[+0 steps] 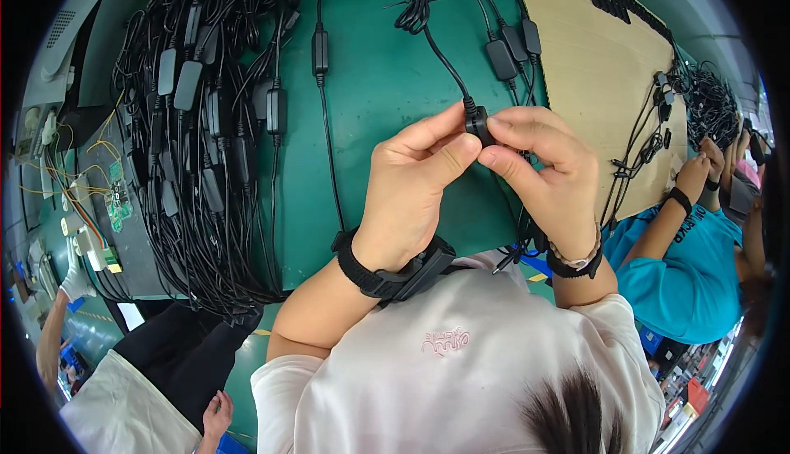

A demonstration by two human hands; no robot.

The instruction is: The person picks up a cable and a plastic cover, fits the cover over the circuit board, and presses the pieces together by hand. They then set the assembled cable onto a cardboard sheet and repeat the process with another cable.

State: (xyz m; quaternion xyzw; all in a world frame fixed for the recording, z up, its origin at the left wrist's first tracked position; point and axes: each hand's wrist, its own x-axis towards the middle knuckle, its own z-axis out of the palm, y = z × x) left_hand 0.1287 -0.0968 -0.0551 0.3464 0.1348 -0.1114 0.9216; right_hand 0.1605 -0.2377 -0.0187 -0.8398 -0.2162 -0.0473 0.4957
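Between my two hands is a black cable's inline box (477, 122), a small dark housing with a ribbed strain relief at its upper end. My left hand (411, 182) pinches it from the left with thumb and fingertips. From the right, my right hand (547, 158) grips the same box, thumb and index finger bent around it. Above the hands the cable (444, 60) runs up to a tied coil (420, 5). My fingers cover part of the box, and its lower end is hard to make out.
A large heap of black cables with inline boxes (214, 116) lies on the green mat (370, 51) at left. One cable box (320, 51) lies apart. More boxes (502, 59) sit beside a cardboard sheet (592, 59). Co-workers are at right, in a blue shirt (683, 265), and lower left.
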